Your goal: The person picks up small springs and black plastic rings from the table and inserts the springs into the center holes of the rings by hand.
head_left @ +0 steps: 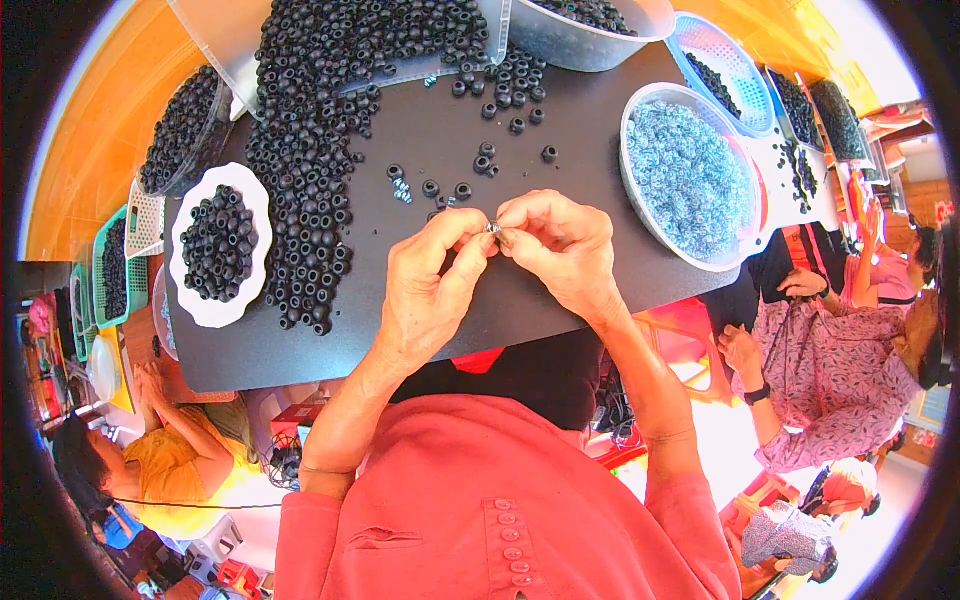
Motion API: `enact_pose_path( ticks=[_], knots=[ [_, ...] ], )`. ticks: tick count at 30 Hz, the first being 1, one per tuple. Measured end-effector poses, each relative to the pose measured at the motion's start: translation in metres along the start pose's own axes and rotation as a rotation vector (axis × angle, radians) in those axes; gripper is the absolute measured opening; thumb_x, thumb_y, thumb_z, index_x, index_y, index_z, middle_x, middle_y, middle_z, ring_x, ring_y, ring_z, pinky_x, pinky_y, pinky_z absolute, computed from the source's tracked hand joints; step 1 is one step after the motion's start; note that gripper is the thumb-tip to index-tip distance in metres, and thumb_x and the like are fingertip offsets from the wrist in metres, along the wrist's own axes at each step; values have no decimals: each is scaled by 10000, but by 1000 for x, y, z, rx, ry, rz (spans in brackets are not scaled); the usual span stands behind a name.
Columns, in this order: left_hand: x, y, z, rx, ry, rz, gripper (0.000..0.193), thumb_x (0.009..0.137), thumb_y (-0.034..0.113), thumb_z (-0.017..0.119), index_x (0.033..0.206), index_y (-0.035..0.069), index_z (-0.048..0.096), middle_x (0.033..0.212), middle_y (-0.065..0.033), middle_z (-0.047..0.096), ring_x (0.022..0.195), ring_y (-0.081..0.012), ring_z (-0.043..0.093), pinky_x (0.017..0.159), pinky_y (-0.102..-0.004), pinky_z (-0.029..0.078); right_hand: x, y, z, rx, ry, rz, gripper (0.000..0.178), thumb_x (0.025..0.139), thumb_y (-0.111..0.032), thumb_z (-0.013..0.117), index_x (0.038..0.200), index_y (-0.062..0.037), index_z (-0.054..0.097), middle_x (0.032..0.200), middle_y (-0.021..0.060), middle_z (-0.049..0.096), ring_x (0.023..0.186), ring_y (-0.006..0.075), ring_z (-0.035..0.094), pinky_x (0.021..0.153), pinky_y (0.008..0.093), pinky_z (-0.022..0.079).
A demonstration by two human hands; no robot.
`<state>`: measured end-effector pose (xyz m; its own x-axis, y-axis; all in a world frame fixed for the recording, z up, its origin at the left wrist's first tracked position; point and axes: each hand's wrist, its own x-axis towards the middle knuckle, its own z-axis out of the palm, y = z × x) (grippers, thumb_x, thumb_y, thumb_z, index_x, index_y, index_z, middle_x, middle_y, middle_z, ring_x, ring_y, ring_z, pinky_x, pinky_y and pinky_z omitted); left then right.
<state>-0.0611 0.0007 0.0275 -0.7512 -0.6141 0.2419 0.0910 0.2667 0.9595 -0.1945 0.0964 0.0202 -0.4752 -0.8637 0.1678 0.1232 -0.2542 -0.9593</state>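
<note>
My left hand and my right hand meet fingertip to fingertip over the black tabletop. Between the thumbs and forefingers they pinch one small silvery piece. Which hand carries its weight I cannot tell. Just beyond my fingers lie a few loose black rings and a small light-coloured spring. A long heap of black rings runs down the table to the left of my left hand.
A white scalloped dish of black rings sits at the left. A clear bowl of bluish-white small parts stands at the right, with baskets behind it. Other people sit at the lower left and right.
</note>
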Motion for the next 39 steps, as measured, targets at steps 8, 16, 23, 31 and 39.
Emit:
enact_pose_path(
  ticks=[8, 16, 23, 31, 39],
  knots=[
    [2, 7, 3, 127, -4, 129, 151, 849, -40, 584, 997, -13, 579, 853, -86, 638, 776, -176, 626, 710, -283, 495, 3, 4, -11, 89, -68, 120, 82, 853, 48, 616, 932, 25, 606, 863, 66, 641, 747, 113, 607, 690, 256, 515],
    [-2, -1, 2, -45, -29, -73, 92, 906, 4, 549, 995, -7, 569, 861, -41, 616, 784, -84, 591, 719, -238, 483, 2, 0, -3, 69, -67, 107, 116, 853, 62, 594, 965, 30, 593, 862, 65, 635, 776, 120, 612, 720, 263, 514],
    [2, -2, -1, -372, -18, -220, 83, 927, 51, 565, 995, 13, 594, 854, 1, 621, 803, -69, 584, 727, -227, 471, 1, 4, -3, -108, -78, -19, 179, 829, 121, 570, 986, 38, 588, 900, 79, 624, 825, 141, 629, 740, 271, 523],
    [3, -7, -6, -291, -120, -285, 116, 937, 96, 554, 989, 8, 608, 853, -32, 646, 796, -77, 584, 724, -238, 470, 1, 4, -2, -172, -1, -69, 161, 812, 130, 576, 934, 27, 595, 896, 74, 612, 811, 110, 609, 687, 233, 497],
    [0, -4, -2, -375, -124, -277, 96, 935, 78, 552, 972, 3, 600, 824, -15, 631, 779, -70, 568, 718, -225, 460, 0, 1, -2, -231, -49, -120, 142, 801, 138, 578, 884, 24, 576, 874, 62, 600, 760, 96, 592, 660, 224, 480]
  ],
)
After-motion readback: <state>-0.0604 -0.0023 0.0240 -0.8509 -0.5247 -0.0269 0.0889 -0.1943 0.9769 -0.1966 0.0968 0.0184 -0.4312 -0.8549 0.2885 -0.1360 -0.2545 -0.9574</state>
